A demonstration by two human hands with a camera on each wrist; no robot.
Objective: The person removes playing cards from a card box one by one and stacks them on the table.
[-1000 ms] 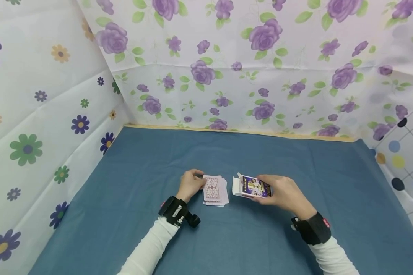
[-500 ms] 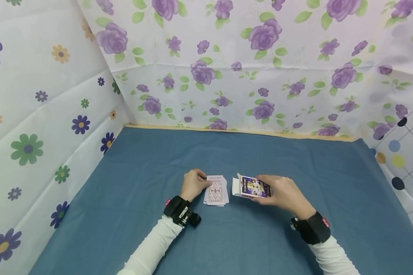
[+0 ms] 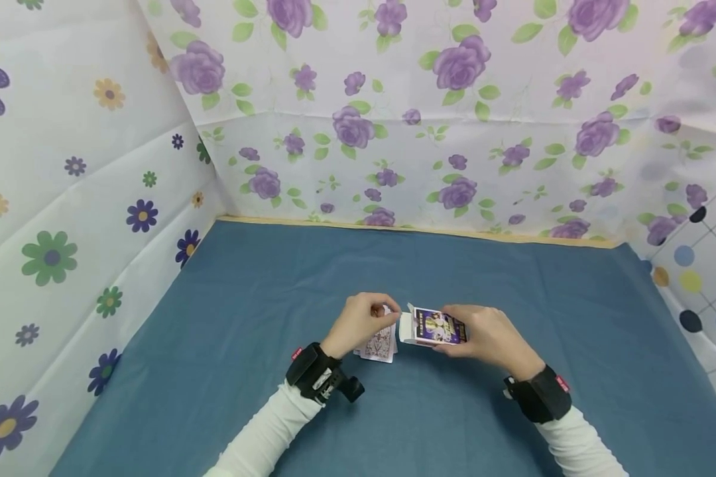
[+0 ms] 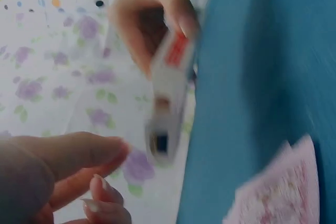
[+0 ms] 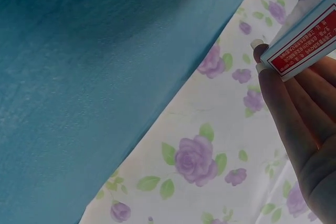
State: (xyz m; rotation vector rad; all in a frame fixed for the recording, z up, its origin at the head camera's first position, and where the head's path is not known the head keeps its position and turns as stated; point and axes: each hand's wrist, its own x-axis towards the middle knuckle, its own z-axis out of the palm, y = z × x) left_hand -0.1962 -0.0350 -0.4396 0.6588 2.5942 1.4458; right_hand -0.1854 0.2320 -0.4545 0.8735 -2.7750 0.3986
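Note:
My right hand holds a playing card box by its right end, above the blue cloth. The box has a purple printed front, and its white end flap stands open toward the left. In the right wrist view, fingertips press against the red-labelled side of the card box. My left hand hovers over a pile of playing cards, partly hiding it. Its thumb and index fingertips are close together near the flap. Nothing shows between the left fingers in the left wrist view, and the pile lies below.
A blue cloth covers the table. Behind it hangs a white sheet with purple roses, and another flowered sheet borders the left side. A dotted sheet is at the right.
My left hand has moved right from the left edge of the card pile to beside the box's flap. The top cards have shifted slightly. The right hand and box have barely moved.

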